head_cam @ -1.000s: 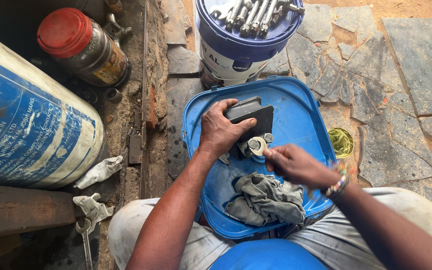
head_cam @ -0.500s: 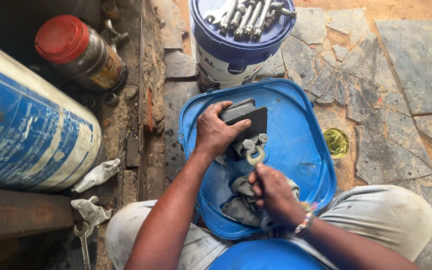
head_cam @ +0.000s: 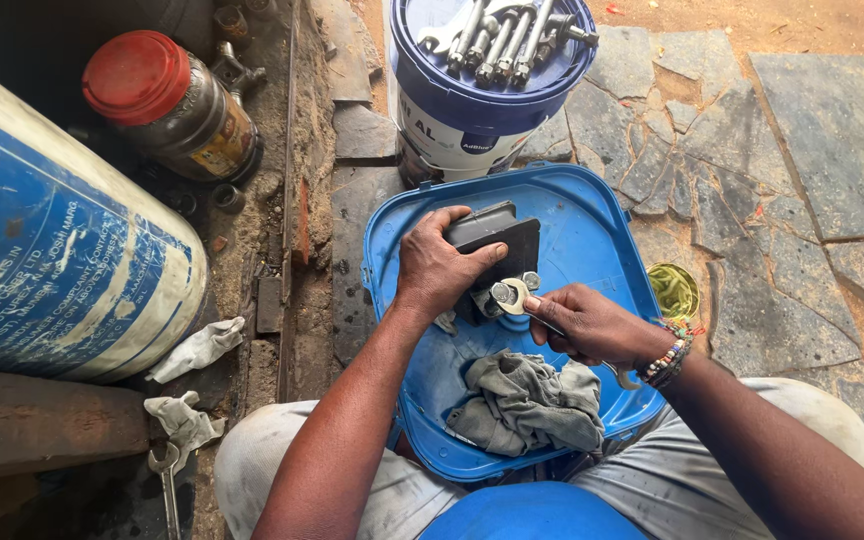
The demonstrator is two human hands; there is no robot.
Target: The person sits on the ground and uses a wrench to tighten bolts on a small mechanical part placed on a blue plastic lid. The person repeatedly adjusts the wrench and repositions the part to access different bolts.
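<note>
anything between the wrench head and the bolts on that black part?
Nothing visible. The right hand holds the wrench with its open end already at the bolts on the black part, which the left hand steadies from above. The grey rag lies nearer the body, clear of it.

surface: blue plastic lid (head_cam: 592,230) on stone-paved ground (head_cam: 812,180) | centre: black metal block (head_cam: 497,240) with bolts | 6 o'clock: grey rag (head_cam: 527,405) | 12 o'clock, off lid: bucket (head_cam: 472,110) of wrenches | 9 o'clock: blue drum (head_cam: 42,250)

Soft daylight, sharp picture.
Left of the hands lies deep shade; right of them, bright stone without glare.
</note>
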